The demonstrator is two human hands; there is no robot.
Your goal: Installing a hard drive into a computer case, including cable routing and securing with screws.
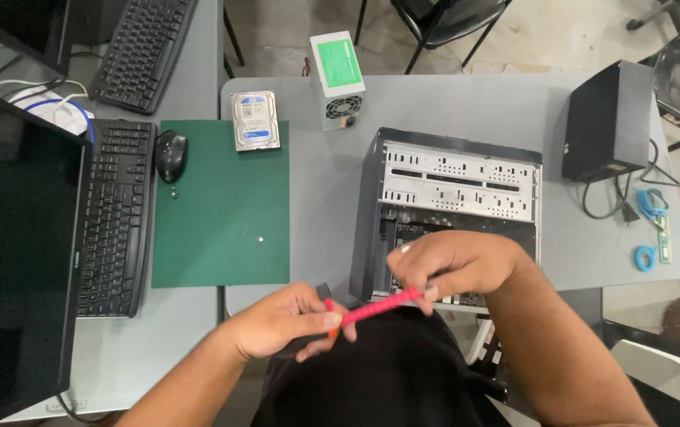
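I am looking down from the head camera, reading left to right. At the far left a dark monitor (7, 261) is filling the edge, with a black keyboard (116, 217) beside it and a black mouse (170, 155) just past that. A green mat (221, 213) is lying on the grey table (324, 198), with a hard drive (255, 120) resting across its top edge and a power supply unit (337, 79) just to the right of the drive.

My left hand (284, 323) is closing its thumb and fingers around one end of a flat red cable (375, 307), near its black connector (324, 291); the grip is tight, fingers curled. My right hand (454, 265) is pinching the other end of the cable, fingers folded down over it, so the cable is stretching between both hands above my lap, just in front of the open computer case (454, 182). Further right, a black box (609, 119) with a trailing cord is sitting on the table.
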